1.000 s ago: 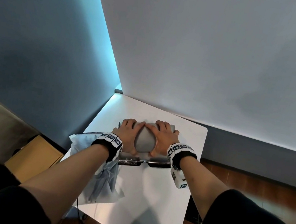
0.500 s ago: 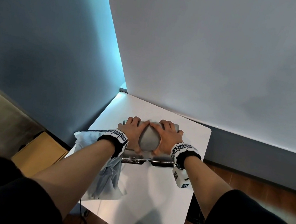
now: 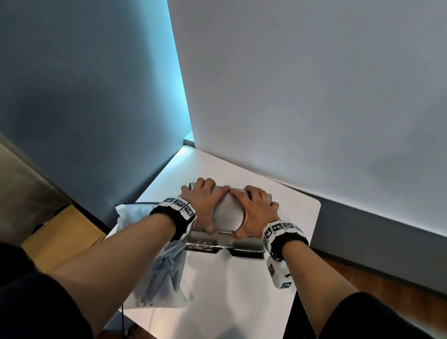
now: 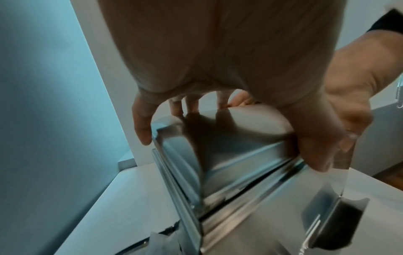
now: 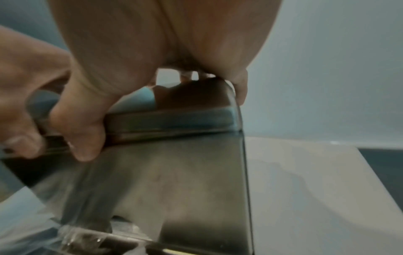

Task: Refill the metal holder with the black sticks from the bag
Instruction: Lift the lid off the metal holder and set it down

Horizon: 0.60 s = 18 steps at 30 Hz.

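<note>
The metal holder (image 3: 228,214) stands on the white table (image 3: 239,303), its domed lid down. My left hand (image 3: 200,204) grips the lid's left half, fingers over the far edge and thumb on the near edge. My right hand (image 3: 256,212) grips the right half the same way. In the left wrist view the left hand (image 4: 229,60) spans the holder's lid (image 4: 229,138). In the right wrist view the right hand (image 5: 141,51) does the same on the holder (image 5: 174,172). Something dark shows in the front slot (image 3: 202,246). The clear bag (image 3: 162,274) lies under my left forearm.
The table sits in a corner, with a blue-lit wall to the left and a grey wall behind. A cardboard box (image 3: 66,232) is on the floor to the left. Bare tabletop lies in front of the holder and to its right.
Both hands stay clamped on the lid in the same places. Only the head view has shifted slightly.
</note>
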Available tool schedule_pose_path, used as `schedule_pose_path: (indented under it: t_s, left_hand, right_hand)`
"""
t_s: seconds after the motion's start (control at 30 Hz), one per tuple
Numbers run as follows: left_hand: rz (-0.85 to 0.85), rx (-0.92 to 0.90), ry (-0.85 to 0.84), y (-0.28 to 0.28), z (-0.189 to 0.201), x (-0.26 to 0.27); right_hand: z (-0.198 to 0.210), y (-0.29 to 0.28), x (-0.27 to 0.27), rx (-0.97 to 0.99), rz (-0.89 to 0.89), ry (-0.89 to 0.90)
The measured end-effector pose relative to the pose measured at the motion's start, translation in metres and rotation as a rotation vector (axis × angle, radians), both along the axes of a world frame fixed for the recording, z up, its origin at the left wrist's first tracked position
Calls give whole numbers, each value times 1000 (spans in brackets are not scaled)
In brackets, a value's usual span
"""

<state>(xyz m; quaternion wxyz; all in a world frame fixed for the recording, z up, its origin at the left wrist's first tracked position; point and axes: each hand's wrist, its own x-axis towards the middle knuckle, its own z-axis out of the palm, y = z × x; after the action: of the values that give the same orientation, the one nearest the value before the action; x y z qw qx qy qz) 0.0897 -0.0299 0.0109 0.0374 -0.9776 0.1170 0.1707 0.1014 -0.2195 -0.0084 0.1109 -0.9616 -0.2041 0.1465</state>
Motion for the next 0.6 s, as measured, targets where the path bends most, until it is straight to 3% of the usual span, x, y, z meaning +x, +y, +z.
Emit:
schedule_pose_path:
  t_s: [0.3, 0.6]
  left_hand:
    - [24, -73, -36, 5, -2, -33]
    - [-60, -153, 21, -7, -21, -123]
  right_hand:
    - [9, -3, -23, -103, 90, -103]
    - [3, -36, -115, -159, 134, -100]
